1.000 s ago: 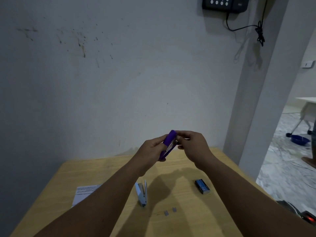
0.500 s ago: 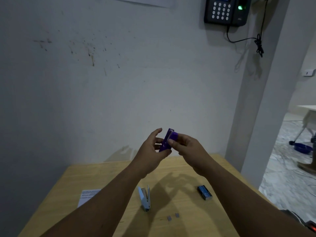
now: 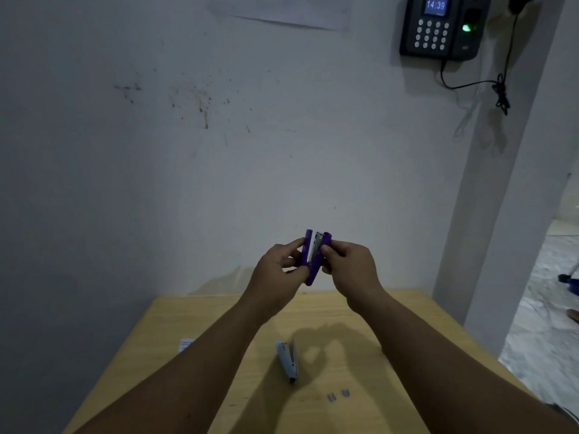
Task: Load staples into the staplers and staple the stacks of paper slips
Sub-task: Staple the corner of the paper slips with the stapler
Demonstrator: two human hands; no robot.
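A purple stapler (image 3: 314, 261) is held upright in the air above the table, hinged apart so its metal staple channel shows between the two purple halves. My left hand (image 3: 277, 270) grips its left half and my right hand (image 3: 351, 266) grips its right half. Below, a light blue stapler (image 3: 288, 360) lies partly open on the wooden table (image 3: 360, 311). Two short staple strips (image 3: 337, 395) lie just right of it. A corner of a paper slip (image 3: 185, 344) shows behind my left forearm.
The table stands against a white wall. A black keypad device (image 3: 441, 26) with a dangling cable hangs at the upper right. A pillar (image 3: 488, 214) rises at the table's right, with open floor beyond it.
The purple stapler has been spread wider, showing its metal channel, and sits higher in view. The view tilted up; the dark staple box on the right of the table is no longer visible.
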